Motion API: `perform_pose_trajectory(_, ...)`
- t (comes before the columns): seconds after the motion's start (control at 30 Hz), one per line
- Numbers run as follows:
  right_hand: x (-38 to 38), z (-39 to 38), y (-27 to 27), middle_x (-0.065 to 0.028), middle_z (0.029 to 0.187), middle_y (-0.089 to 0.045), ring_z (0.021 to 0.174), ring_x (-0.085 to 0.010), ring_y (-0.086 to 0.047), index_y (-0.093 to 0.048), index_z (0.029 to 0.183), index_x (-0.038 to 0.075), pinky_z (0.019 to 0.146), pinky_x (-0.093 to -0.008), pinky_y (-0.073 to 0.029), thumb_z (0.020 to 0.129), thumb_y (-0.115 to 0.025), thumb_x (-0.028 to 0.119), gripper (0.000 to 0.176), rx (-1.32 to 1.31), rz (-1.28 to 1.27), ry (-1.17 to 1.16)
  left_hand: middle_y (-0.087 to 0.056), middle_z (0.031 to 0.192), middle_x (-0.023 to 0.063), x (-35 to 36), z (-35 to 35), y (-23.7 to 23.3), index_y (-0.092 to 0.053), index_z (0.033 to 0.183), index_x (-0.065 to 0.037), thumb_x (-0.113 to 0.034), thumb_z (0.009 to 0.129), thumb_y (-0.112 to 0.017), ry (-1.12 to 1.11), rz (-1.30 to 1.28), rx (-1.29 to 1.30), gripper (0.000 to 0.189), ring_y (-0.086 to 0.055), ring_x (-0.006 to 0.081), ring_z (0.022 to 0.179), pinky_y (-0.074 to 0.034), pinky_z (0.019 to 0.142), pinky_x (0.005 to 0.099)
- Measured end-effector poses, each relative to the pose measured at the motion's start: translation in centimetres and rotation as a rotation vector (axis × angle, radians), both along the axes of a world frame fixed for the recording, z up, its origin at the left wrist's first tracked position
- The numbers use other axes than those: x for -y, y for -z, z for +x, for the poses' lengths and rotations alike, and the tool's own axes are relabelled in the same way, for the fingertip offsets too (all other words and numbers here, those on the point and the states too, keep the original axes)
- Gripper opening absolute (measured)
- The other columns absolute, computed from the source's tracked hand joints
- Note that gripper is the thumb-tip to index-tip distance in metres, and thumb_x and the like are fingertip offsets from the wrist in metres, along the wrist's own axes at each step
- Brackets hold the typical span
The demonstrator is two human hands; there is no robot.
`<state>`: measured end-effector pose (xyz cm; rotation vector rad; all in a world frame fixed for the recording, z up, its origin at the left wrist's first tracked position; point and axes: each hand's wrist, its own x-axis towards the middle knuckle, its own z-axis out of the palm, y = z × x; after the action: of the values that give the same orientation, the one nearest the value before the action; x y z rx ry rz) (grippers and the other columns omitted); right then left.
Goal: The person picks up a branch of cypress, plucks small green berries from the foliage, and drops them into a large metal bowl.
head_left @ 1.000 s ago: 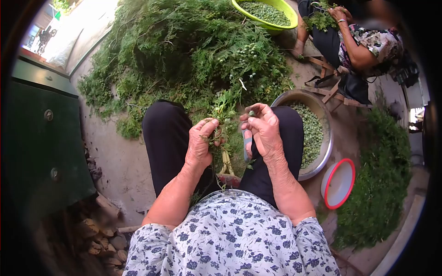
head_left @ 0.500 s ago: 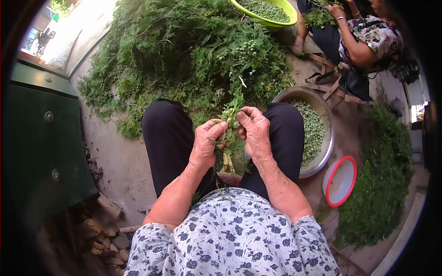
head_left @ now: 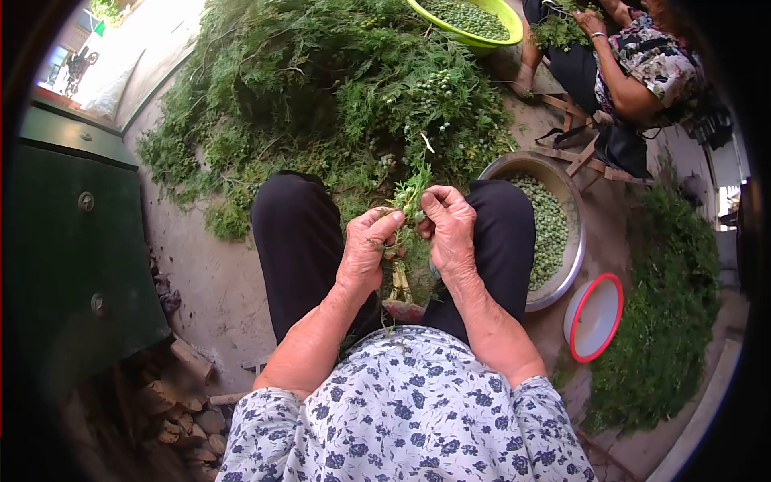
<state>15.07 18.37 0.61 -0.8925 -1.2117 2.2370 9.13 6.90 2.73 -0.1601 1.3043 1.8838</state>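
Note:
A green sprig [head_left: 413, 191] with small round berries is held up between my knees. My left hand [head_left: 368, 245] is closed on its lower part, thumb against the fingers. On its right side, my right hand [head_left: 448, 225] pinches at the berries near the top of the sprig. The two hands nearly touch. A steel basin [head_left: 575, 241] stands beside my right knee, with many green berries [head_left: 546, 229] in it. Beyond my knees lies a large heap of green branches [head_left: 281, 88].
A yellow-green basin [head_left: 510, 18] of berries stands at the top. Another person [head_left: 634, 80] sits at the upper right, near a wooden stool [head_left: 585, 157]. A red-rimmed bowl [head_left: 594, 317] and more greenery [head_left: 662, 321] lie right. A dark green cabinet [head_left: 80, 249] stands left.
The view has shifted slightly. My hands still hold the sprig, with the right fingers a little changed around the berries.

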Motion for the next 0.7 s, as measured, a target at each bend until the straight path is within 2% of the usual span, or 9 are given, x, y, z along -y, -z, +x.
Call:
perform_pose_trajectory(0.1, -2.4, -0.1, 1.6, -0.0004, 0.073, -0.055, 0.057, -0.0070, -0.051, -0.054, 0.090, 0.004, 0.045, -0.0200, -0.037, 0.086, -0.062, 0.015, 0.014, -0.295, -0.331, 0.075, -0.045, 0.056, -0.0023, 0.8, -0.2, 0.0, -0.055, 0.078, -0.006, -0.014, 0.080, -0.061, -0.011, 0.015, 0.035, 0.011, -0.038, 0.0073, 0.042, -0.040, 0.047, 0.0256)
perform_pose_trajectory(0.13, -2.9, 0.0, 1.6, -0.0030, 0.079, -0.056, 0.066, -0.0106, -0.055, -0.052, 0.093, 0.005, 0.051, -0.0216, -0.041, 0.089, -0.057, 0.013, 0.010, -0.281, -0.274, 0.013, -0.044, 0.056, -0.0023, 1.3, -0.4, -0.3, -0.054, 0.077, -0.006, -0.014, 0.080, -0.061, -0.042, 0.038, 0.040, 0.010, -0.037, 0.0076, 0.042, -0.040, 0.047, 0.0261)
perform_pose_trajectory(0.27, -3.0, -0.5, 0.2, -0.0070, 0.085, -0.059, 0.076, -0.0183, -0.060, -0.051, 0.096, 0.006, 0.058, -0.0288, -0.045, 0.087, -0.054, 0.005, 0.009, -0.253, -0.401, -0.030, -0.044, 0.056, -0.0006, 2.1, -1.2, 0.2, -0.052, 0.076, -0.008, -0.015, 0.080, -0.058, -0.074, 0.139, 0.038, 0.010, -0.038, 0.0095, 0.042, -0.040, 0.047, 0.0277)
perform_pose_trajectory(0.37, -2.9, 0.2, 0.6, -0.0069, 0.087, -0.060, 0.075, -0.0181, -0.060, -0.052, 0.096, 0.006, 0.059, -0.0296, -0.045, 0.087, -0.050, 0.005, 0.009, -0.253, -0.441, -0.136, -0.046, 0.057, 0.0001, 1.6, -1.1, 0.1, -0.051, 0.075, -0.007, -0.014, 0.080, -0.057, -0.092, 0.157, 0.052, 0.010, -0.039, 0.0094, 0.043, -0.039, 0.046, 0.0261)
perform_pose_trajectory(0.4, -2.7, 0.3, 0.6, -0.0054, 0.088, -0.060, 0.075, -0.0166, -0.060, -0.053, 0.098, 0.007, 0.060, -0.0277, -0.045, 0.089, -0.054, 0.015, 0.012, -0.262, -0.398, -0.211, -0.047, 0.058, 0.0001, 1.5, -1.1, 0.1, -0.052, 0.075, -0.006, -0.014, 0.080, -0.057, -0.105, 0.149, 0.069, 0.011, -0.040, 0.0089, 0.043, -0.039, 0.045, 0.0243)
perform_pose_trajectory(0.43, -2.5, 0.3, 0.4, -0.0054, 0.088, -0.060, 0.075, -0.0166, -0.060, -0.053, 0.098, 0.007, 0.060, -0.0277, -0.045, 0.089, -0.054, 0.015, 0.012, -0.263, -0.398, -0.209, -0.047, 0.058, 0.0001, 1.4, -1.2, 0.2, -0.052, 0.075, -0.006, -0.014, 0.080, -0.057, -0.103, 0.149, 0.069, 0.011, -0.040, 0.0089, 0.043, -0.039, 0.045, 0.0243)
perform_pose_trajectory(0.53, -1.4, 0.3, -0.2, -0.0025, 0.085, -0.060, 0.072, -0.0132, -0.058, -0.056, 0.102, 0.006, 0.061, -0.0255, -0.044, 0.087, -0.061, 0.028, 0.027, -0.195, -0.393, -0.301, -0.046, 0.058, 0.0011, 1.3, -1.0, 0.4, -0.051, 0.076, -0.008, -0.014, 0.080, -0.056, -0.027, 0.121, 0.048, 0.009, -0.039, 0.0106, 0.042, -0.041, 0.048, 0.0280)
perform_pose_trajectory(0.63, -0.7, 0.1, -0.1, -0.0018, 0.083, -0.060, 0.068, -0.0130, -0.057, -0.057, 0.099, 0.006, 0.059, -0.0249, -0.044, 0.086, -0.062, 0.022, 0.021, -0.179, -0.437, -0.320, -0.048, 0.059, 0.0010, 1.2, -0.9, 0.4, -0.051, 0.076, -0.008, -0.015, 0.080, -0.056, 0.018, 0.052, 0.001, 0.009, -0.039, 0.0101, 0.042, -0.041, 0.048, 0.0272)
perform_pose_trajectory(0.7, -0.8, 0.4, 0.4, -0.0017, 0.081, -0.060, 0.062, -0.0125, -0.056, -0.058, 0.096, 0.004, 0.055, -0.0239, -0.044, 0.085, -0.064, 0.018, 0.019, -0.128, -0.397, -0.359, -0.051, 0.061, -0.0012, 1.2, -0.7, 0.7, -0.056, 0.076, -0.004, -0.015, 0.080, -0.061, -0.027, 0.088, 0.029, 0.013, -0.042, 0.0071, 0.048, -0.035, 0.043, 0.0217)
